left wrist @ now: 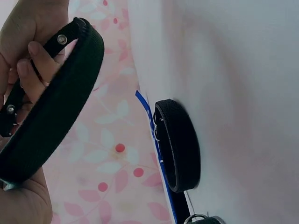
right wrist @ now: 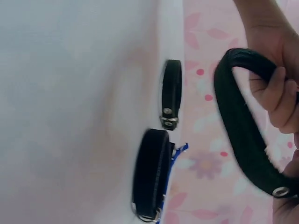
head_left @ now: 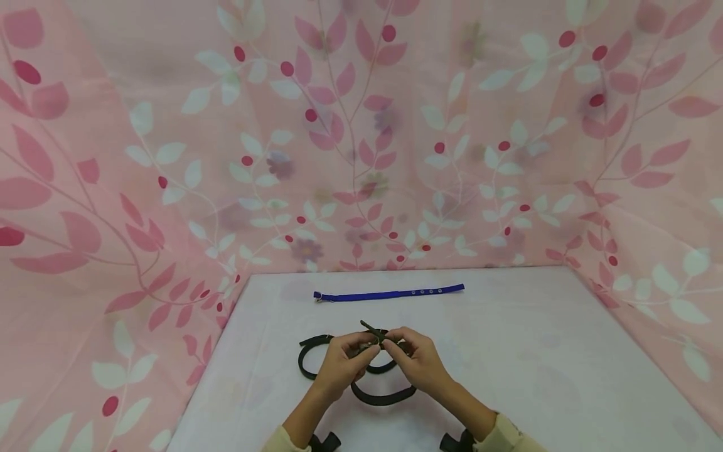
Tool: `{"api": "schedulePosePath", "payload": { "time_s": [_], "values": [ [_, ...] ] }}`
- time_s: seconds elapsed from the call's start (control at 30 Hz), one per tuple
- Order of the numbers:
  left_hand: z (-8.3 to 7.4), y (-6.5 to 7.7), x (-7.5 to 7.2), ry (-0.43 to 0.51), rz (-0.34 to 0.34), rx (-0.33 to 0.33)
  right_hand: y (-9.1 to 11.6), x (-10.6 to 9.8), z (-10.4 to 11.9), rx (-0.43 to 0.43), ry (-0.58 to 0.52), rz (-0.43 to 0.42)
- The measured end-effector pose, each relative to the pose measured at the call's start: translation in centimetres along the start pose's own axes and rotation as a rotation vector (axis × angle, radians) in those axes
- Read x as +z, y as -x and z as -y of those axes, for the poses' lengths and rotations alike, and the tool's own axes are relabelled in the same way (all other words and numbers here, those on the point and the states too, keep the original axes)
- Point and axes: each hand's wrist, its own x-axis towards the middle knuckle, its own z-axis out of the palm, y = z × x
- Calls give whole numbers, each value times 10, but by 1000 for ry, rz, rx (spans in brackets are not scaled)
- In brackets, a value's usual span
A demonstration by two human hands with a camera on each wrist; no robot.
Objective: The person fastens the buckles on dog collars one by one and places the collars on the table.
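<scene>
A dark green-black collar [head_left: 384,398] hangs in a loop between both hands, its wide band bowed toward the body. My left hand [head_left: 341,363] pinches one end between thumb and fingers. The other end is pinched by my right hand [head_left: 422,363], the fingertips of both hands meeting where the strap's tip sticks up. Metal rivets show on this collar [left wrist: 70,107] in the left wrist view. Beneath the hands, a second dark collar [right wrist: 152,175] stands on its edge, curled into a ring. A third, narrower collar [right wrist: 171,88] with a metal buckle sits left of it.
Farther back, a blue collar [head_left: 367,296] lies stretched out flat, its buckle at the left and eyelets at the right. The white tabletop [head_left: 525,364] ends at pink leaf-patterned cloth [head_left: 361,157] behind and at both sides.
</scene>
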Motion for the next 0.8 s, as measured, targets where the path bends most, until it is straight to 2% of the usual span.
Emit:
{"api": "schedulePosePath", "payload": {
  "time_s": [0.07, 0.2, 0.3, 0.43, 0.5, 0.63, 0.8],
  "values": [
    [1, 1, 1, 17, -17, 3, 2, 1, -2, 21, -28, -1],
    [0, 2, 5, -4, -81, 23, 3, 3, -4, -6, -16, -53],
    [-1, 3, 8, -83, -117, 54, 1, 4, -3, -75, 57, -119],
    [0, 5, 9, -179, -137, 89, 1, 4, -9, -130, 138, -109],
    [1, 5, 8, -180, -145, 93, 3, 3, -17, -106, 133, -63],
    [4, 3, 7, -151, -158, 82, 6, 2, -31, 1, 93, -3],
    [6, 2, 10, -91, -120, 76, 6, -2, -35, 118, -49, -34]
  ]
}}
